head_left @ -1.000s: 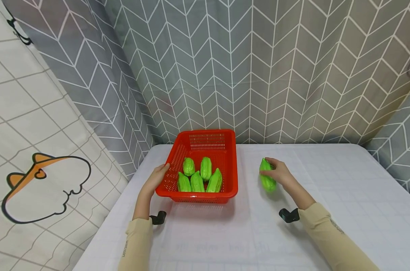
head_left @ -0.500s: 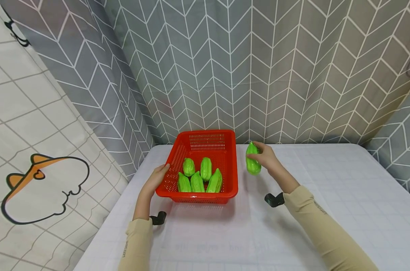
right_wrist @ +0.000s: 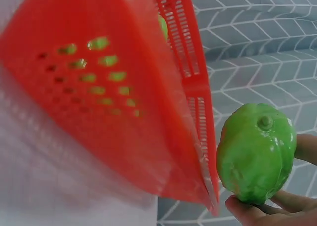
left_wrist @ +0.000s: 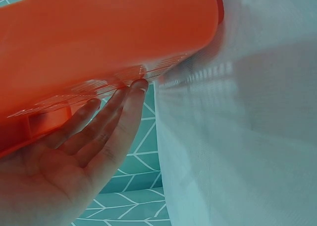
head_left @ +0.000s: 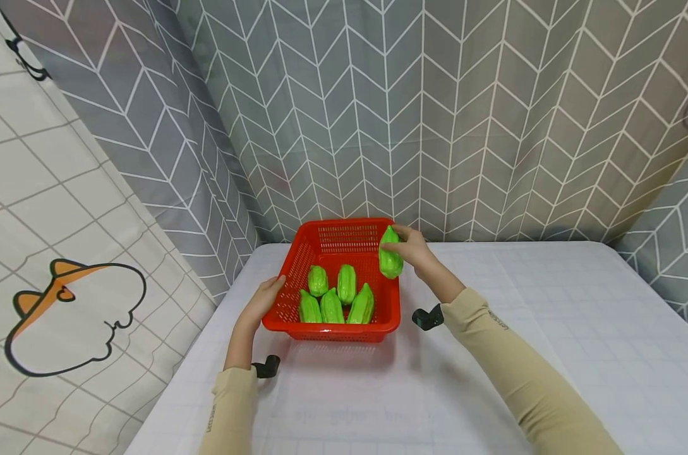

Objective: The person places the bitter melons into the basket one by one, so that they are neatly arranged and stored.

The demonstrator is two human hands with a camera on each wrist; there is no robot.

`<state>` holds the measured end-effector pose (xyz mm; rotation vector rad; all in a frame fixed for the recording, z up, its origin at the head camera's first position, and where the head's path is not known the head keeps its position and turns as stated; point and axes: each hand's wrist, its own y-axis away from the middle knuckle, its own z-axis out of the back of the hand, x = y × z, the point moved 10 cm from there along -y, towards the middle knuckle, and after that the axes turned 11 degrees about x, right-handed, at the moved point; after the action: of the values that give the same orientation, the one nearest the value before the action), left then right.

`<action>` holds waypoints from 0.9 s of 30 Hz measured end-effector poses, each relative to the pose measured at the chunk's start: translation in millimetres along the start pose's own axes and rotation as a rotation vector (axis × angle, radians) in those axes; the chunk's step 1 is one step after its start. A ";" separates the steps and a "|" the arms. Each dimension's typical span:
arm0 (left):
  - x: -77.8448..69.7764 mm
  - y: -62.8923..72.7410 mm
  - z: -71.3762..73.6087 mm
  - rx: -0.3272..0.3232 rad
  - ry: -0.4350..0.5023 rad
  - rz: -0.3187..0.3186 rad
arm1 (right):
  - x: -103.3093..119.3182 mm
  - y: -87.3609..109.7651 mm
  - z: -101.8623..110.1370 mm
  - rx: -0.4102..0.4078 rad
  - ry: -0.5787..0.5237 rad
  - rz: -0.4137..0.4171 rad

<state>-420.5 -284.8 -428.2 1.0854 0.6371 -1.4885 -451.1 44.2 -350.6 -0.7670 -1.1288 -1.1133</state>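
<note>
My right hand (head_left: pixel 416 248) holds a glossy green papaya (head_left: pixel 390 254) in its fingertips, over the right rim of the red plastic basket (head_left: pixel 335 327). In the right wrist view this papaya (right_wrist: pixel 257 154) shows its stem stub, with the thumb and fingers around its side and underside. My left hand (head_left: pixel 261 299) is at the basket's left side, its thumb over the rim. From the left wrist, its long fingers (left_wrist: pixel 116 127) lie extended along the basket's outer wall. Several more green papayas (head_left: pixel 346 284) lie in the basket, mostly toward its near end.
The basket stands on a table with a white cloth (head_left: pixel 548 328), toward its far left. Behind the table hangs a grey chevron-patterned curtain (head_left: pixel 446 126). A white tiled-pattern sheet with a cartoon drawing (head_left: pixel 76 316) is at the left.
My right hand has lifted the papaya from the table right of the basket and carried it left and away from me, over the basket's right rim. The left hand has stayed in place.
</note>
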 end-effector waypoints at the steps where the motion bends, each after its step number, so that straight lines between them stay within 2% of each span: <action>1: 0.3 -0.1 0.3 -0.001 -0.006 0.000 | -0.3 -2.6 -3.6 0.009 -0.018 -0.012; 5: -4.8 5.7 0.8 -0.006 -0.004 0.017 | -3.0 -13.7 -17.5 0.040 -0.076 -0.057; 8: -9.2 10.3 -0.3 0.003 0.003 0.021 | -4.8 -20.7 -26.7 0.055 -0.081 -0.087; 11: -7.8 9.5 -0.4 0.004 0.004 0.021 | -5.5 -25.7 -36.2 0.078 -0.084 -0.117; 13: 0.0 3.1 1.3 -0.006 0.001 0.011 | -5.9 -28.3 -41.9 0.097 -0.093 -0.140; 15: -1.0 2.3 1.3 -0.006 -0.001 0.007 | -6.6 -30.8 -46.7 0.118 -0.099 -0.159; 23: -2.8 1.7 0.0 -0.008 -0.003 -0.001 | -12.2 -34.8 -62.1 0.194 -0.049 -0.246; 27: -3.0 2.7 -0.5 -0.016 -0.009 -0.006 | -10.1 -32.8 -64.7 0.216 0.019 -0.227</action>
<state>-417.9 -283.7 -425.3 1.0649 0.6457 -1.4905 -463.2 -21.5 -380.5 -0.4674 -1.3191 -1.1607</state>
